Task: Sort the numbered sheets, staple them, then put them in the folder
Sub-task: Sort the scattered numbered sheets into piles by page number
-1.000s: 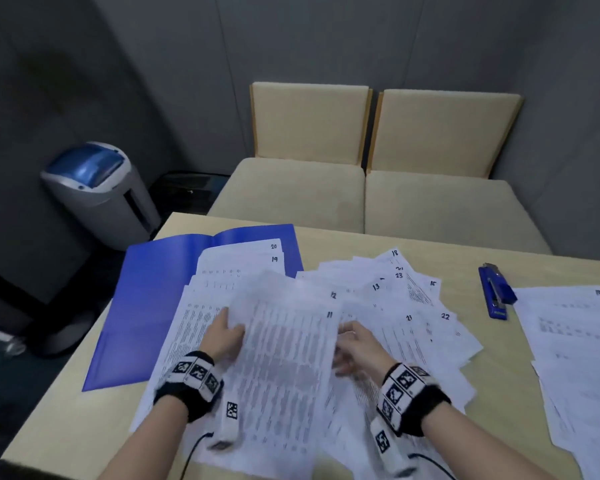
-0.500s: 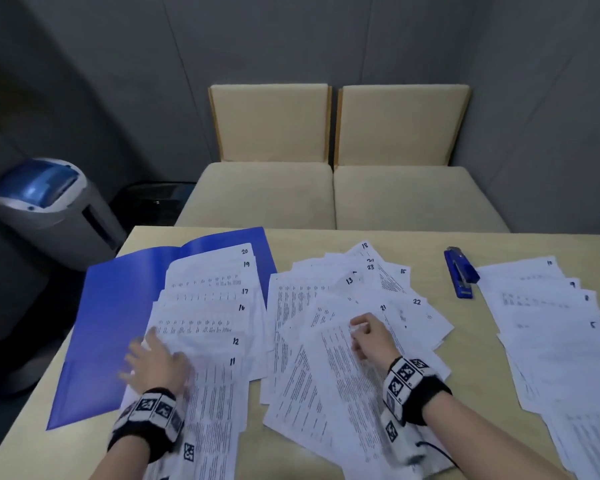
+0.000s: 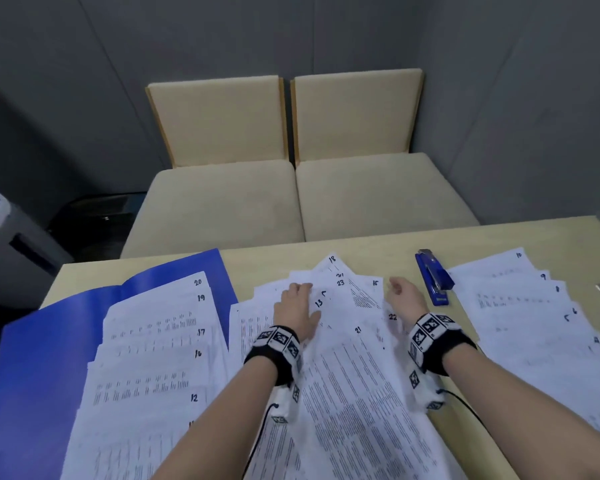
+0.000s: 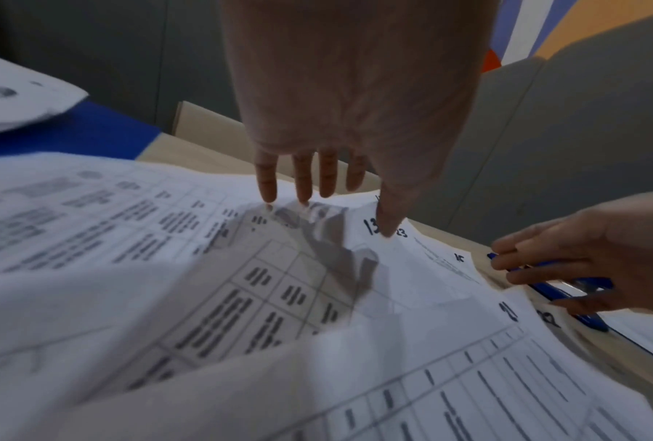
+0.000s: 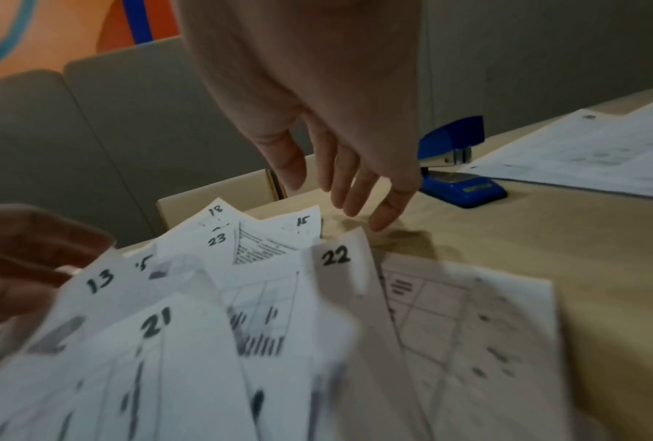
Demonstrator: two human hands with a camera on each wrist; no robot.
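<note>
Numbered sheets lie in three spreads. Sheets 20, 19, 17, 16 and 12 are fanned on the open blue folder [image 3: 45, 341] at the left. The middle pile [image 3: 354, 368] shows 13, 18, 23, 15, 22 and 21. My left hand [image 3: 302, 299] lies flat on this pile with straight fingers, its thumb beside sheet 13 [image 4: 371, 229]. My right hand [image 3: 400, 289] hovers with relaxed fingers over bare table just past sheet 22 [image 5: 336, 256] and holds nothing. The blue stapler [image 3: 433, 280] lies just right of that hand.
Another fan of sheets [image 3: 520, 306] with 10, 9, 8, 6 and 5 covers the right of the table [image 3: 378, 247]. Two beige chairs [image 3: 291, 195] stand behind the table. A grey bin [image 3: 0, 230] stands on the floor at the left.
My left hand left the sheets on the folder and came right onto the middle pile. My right hand moved forward and right, off the pile, toward the stapler.
</note>
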